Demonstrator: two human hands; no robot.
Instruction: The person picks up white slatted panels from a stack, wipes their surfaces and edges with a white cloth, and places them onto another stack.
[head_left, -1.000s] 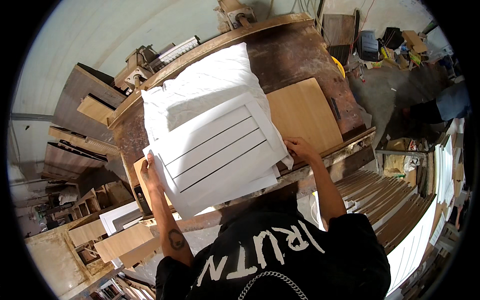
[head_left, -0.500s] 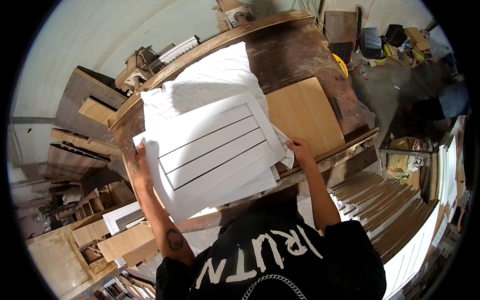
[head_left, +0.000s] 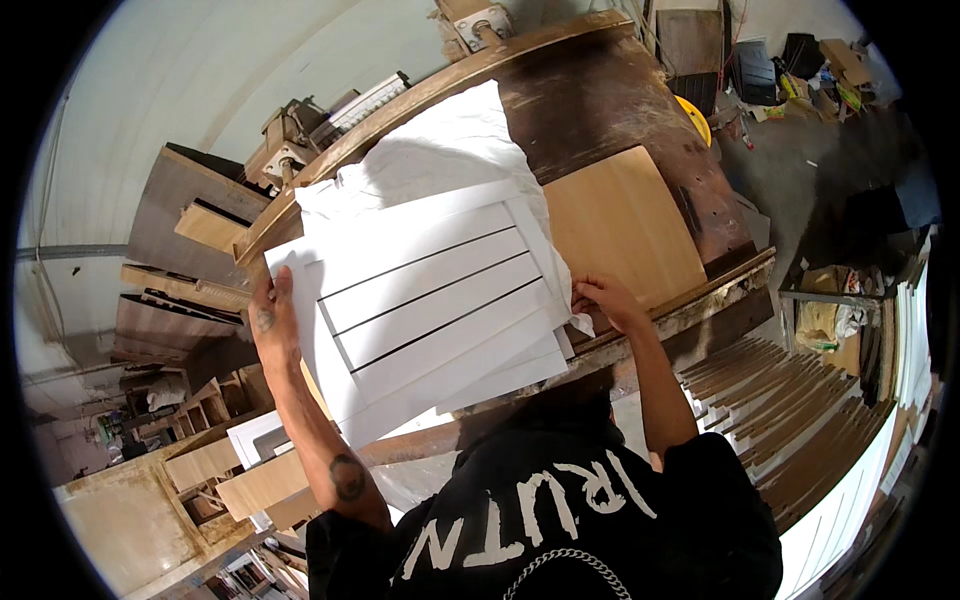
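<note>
A white cabinet-door panel (head_left: 430, 290) with three dark grooves lies tilted across the bench, over a crumpled white cloth (head_left: 440, 140). At the panel's left edge my left hand (head_left: 275, 320) is closed, thumb on top and fingers around the rim. Beyond the panel's right edge, my right hand (head_left: 610, 302) has its fingers pinched on the cloth's edge, with a loose cloth corner hanging below them. Beneath the grooved panel, part of another white panel (head_left: 515, 375) sticks out toward me. A plain light-wood board (head_left: 625, 230) rests on the bench to the right.
The dark wooden bench (head_left: 590, 95) has a raised ledge along its far side, with metal clamps (head_left: 290, 160) behind it. Boards lean at the left. Stacked panels (head_left: 790, 410) stand at my right, near a metal-framed shelf (head_left: 830, 300). Clutter lies on the floor at the far right.
The view has shifted slightly. The panel's left end and my left hand have moved a little outward and away from me. My right hand keeps its pinch on the cloth.
</note>
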